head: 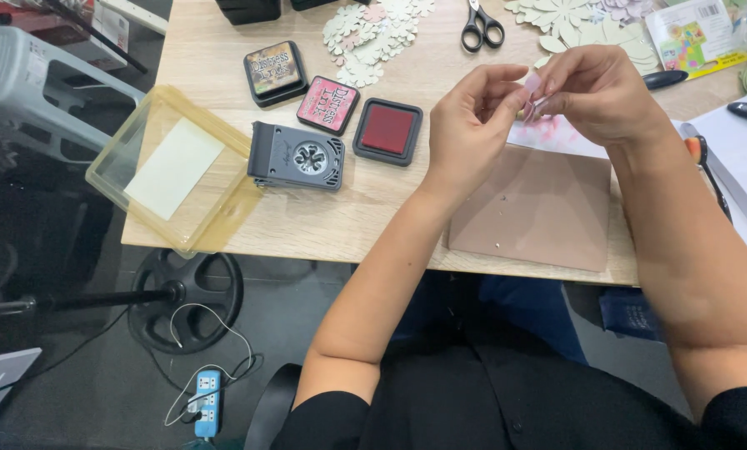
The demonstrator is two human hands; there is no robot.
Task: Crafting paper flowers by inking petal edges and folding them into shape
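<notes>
Our left hand (467, 125) and right hand (594, 92) pinch one small pink paper piece (532, 86) above the bench (373, 217), fingers closed.

Three square ink-pad tins grouped on the wooden desk: closed brown-labelled tin (274, 71) at rear left, closed pink-labelled tin (328, 104) just beside it, open red ink pad (387, 131) to the right. Colourful craft packet (692, 33) with barcode label (709, 10) at top right corner. Clear plastic lid (173, 169) with pale rectangular sheet overhanging the left edge.
</notes>
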